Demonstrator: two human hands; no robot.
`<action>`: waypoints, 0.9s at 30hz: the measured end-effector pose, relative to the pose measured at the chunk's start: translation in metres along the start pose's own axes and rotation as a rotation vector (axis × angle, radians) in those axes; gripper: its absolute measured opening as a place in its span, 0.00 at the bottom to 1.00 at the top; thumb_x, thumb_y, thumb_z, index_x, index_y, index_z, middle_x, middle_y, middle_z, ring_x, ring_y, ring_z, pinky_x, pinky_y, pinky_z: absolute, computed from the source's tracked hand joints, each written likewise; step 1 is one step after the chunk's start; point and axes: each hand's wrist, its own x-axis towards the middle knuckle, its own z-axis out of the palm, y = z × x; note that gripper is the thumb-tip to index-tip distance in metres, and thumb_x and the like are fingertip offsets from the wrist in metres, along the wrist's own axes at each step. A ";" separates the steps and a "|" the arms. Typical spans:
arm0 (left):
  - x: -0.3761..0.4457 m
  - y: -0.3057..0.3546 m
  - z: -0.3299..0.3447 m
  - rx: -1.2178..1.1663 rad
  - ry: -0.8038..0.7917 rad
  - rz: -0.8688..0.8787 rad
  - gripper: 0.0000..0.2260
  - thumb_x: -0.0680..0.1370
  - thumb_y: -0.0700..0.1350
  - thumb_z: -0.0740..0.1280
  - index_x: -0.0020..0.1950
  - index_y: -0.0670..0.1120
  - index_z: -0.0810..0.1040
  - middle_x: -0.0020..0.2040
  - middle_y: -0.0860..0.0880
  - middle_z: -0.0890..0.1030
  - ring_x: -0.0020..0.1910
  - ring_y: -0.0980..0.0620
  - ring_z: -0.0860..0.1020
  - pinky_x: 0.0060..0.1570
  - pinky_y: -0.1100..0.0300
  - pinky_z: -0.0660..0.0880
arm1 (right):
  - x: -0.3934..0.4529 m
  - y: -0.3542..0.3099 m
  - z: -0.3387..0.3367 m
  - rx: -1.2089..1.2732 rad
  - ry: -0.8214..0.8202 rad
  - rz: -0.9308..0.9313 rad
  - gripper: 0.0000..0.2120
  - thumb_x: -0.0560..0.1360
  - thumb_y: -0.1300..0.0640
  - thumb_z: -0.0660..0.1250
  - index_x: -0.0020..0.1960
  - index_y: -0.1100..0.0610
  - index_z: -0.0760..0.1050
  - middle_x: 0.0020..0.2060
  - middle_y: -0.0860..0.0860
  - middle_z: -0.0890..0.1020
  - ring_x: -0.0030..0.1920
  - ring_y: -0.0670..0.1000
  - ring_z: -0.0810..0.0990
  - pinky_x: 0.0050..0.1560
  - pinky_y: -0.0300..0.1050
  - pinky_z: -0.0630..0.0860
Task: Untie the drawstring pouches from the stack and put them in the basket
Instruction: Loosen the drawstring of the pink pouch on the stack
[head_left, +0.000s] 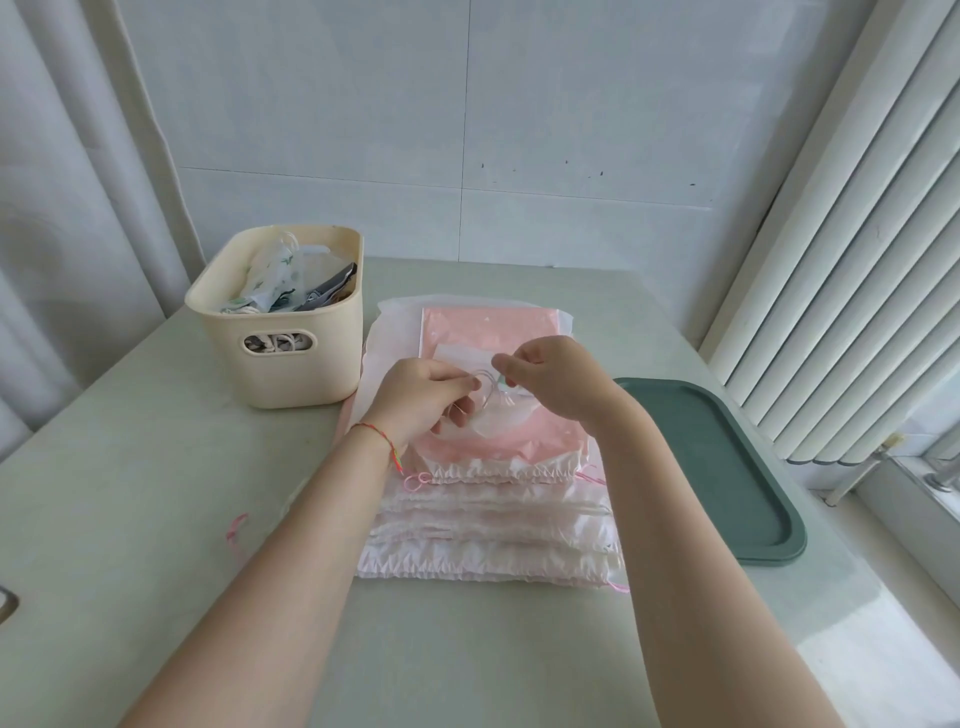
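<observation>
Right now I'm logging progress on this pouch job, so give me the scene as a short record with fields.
left hand: left hand pinches the drawstring of a small pouch
right hand: right hand pinches the same drawstring
stack: stack of pouches lies under both hands
basket: cream basket, left of the stack, already holds pouches
tray: green tray, right of the stack

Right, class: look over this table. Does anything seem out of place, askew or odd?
One thing: a loose pink cord lies alone on the table, left of the pouch stack. The basket stands upright, and both hands work on the stack.
</observation>
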 end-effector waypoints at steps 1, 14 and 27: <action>-0.001 0.002 0.001 0.042 -0.048 0.013 0.05 0.77 0.43 0.70 0.45 0.42 0.83 0.33 0.48 0.81 0.29 0.53 0.77 0.26 0.65 0.67 | 0.000 -0.001 0.000 0.074 0.029 0.020 0.19 0.78 0.47 0.64 0.39 0.61 0.77 0.23 0.48 0.63 0.23 0.47 0.58 0.21 0.34 0.56; -0.001 0.005 0.001 0.122 -0.145 0.000 0.13 0.81 0.46 0.63 0.46 0.42 0.84 0.32 0.53 0.79 0.32 0.55 0.73 0.28 0.70 0.66 | 0.000 -0.004 0.008 0.560 0.007 -0.039 0.12 0.77 0.58 0.66 0.56 0.46 0.81 0.52 0.47 0.82 0.56 0.47 0.79 0.59 0.42 0.74; 0.002 0.000 -0.003 -0.231 -0.056 -0.128 0.09 0.77 0.42 0.69 0.51 0.36 0.83 0.38 0.46 0.83 0.33 0.53 0.78 0.29 0.64 0.67 | 0.000 -0.004 0.008 0.044 -0.032 -0.031 0.05 0.77 0.56 0.65 0.48 0.56 0.80 0.31 0.46 0.72 0.28 0.47 0.68 0.29 0.37 0.66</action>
